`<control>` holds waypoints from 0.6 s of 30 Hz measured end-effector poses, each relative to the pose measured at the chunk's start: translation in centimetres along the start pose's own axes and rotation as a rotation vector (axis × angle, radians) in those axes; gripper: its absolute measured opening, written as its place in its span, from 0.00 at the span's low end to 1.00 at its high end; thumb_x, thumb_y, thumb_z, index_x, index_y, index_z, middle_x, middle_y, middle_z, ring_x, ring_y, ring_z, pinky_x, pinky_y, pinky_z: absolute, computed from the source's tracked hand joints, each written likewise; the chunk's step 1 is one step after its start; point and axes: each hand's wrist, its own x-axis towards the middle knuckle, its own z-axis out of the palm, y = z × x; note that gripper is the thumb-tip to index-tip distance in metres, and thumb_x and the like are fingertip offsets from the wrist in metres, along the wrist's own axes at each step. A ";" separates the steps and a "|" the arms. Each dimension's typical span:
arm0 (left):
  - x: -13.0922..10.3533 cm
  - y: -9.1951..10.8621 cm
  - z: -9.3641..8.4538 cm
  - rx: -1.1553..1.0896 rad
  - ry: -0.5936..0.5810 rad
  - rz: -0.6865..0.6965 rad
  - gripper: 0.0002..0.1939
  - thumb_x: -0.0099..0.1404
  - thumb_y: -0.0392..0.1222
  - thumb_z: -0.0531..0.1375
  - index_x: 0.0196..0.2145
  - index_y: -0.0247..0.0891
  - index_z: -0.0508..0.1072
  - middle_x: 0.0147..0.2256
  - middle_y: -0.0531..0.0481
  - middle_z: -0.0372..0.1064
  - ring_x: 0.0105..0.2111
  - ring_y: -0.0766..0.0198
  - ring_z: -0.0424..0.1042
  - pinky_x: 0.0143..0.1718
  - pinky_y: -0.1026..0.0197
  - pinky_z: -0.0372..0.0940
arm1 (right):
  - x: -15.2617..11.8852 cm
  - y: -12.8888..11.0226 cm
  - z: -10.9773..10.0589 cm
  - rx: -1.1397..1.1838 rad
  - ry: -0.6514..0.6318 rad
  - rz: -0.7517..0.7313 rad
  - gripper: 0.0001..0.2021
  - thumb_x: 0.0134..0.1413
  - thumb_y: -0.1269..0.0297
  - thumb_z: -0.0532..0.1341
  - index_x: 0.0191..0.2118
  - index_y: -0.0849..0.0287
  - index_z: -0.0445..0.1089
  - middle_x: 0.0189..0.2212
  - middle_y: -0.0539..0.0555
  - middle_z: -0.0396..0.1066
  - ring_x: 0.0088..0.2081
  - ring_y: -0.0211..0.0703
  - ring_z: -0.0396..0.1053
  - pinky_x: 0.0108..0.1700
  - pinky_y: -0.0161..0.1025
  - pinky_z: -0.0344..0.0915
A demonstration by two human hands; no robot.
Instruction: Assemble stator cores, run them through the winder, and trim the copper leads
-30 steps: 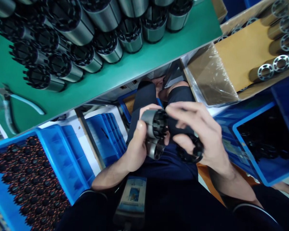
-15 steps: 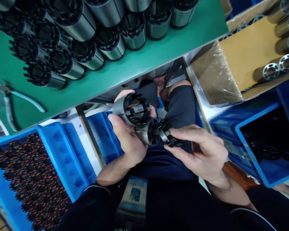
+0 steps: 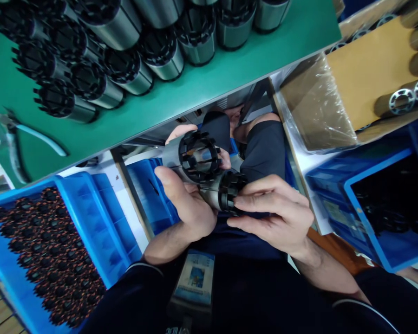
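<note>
My left hand [image 3: 191, 213] is closed around two metal stator cores held side by side. The upper stator core [image 3: 172, 154] has a black slotted end ring on its open end, facing right. Below it, the second stator core [image 3: 211, 191] points its right end towards my other hand. In the fingers of my right hand [image 3: 277, 211] is a black plastic end ring [image 3: 227, 197] with teeth, lying against that end of the lower core. How far it is seated I cannot tell, as the fingertips cover part of it.
Rows of stator cores with black rings [image 3: 165, 60] stand on the green table [image 3: 244, 69], with pliers [image 3: 16, 144] at its left. A blue crate [image 3: 90, 218] of wound parts is lower left. Right are a cardboard box [image 3: 316, 106] of bare cores and a blue bin [image 3: 369, 232] of black parts.
My right hand has moved left, bringing the black end ring from just off the lower stator core up against its end. My left hand keeps its hold on both cores.
</note>
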 end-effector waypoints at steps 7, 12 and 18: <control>0.0 0.3 0.4 -0.037 -0.054 0.018 0.29 0.84 0.76 0.49 0.49 0.56 0.80 0.29 0.46 0.66 0.53 0.38 0.82 0.52 0.38 0.82 | -1.0 -0.1 0.1 -0.021 0.030 0.120 0.12 0.64 0.57 0.84 0.49 0.48 0.89 0.63 0.61 0.81 0.57 0.54 0.84 0.52 0.51 0.89; 0.0 0.8 0.5 0.040 -0.059 0.022 0.28 0.83 0.77 0.52 0.49 0.55 0.78 0.28 0.47 0.67 0.55 0.39 0.83 0.51 0.41 0.83 | -1.1 0.0 0.2 0.038 0.074 0.138 0.32 0.59 0.59 0.87 0.66 0.48 0.84 0.60 0.60 0.85 0.57 0.57 0.85 0.59 0.56 0.88; -0.3 0.9 -0.2 0.171 -0.158 -0.209 0.38 0.77 0.86 0.46 0.53 0.54 0.76 0.39 0.44 0.81 0.61 0.38 0.82 0.53 0.39 0.83 | -0.6 0.3 -0.5 -0.045 -0.005 0.011 0.24 0.66 0.58 0.83 0.64 0.44 0.86 0.58 0.58 0.87 0.54 0.57 0.85 0.53 0.58 0.86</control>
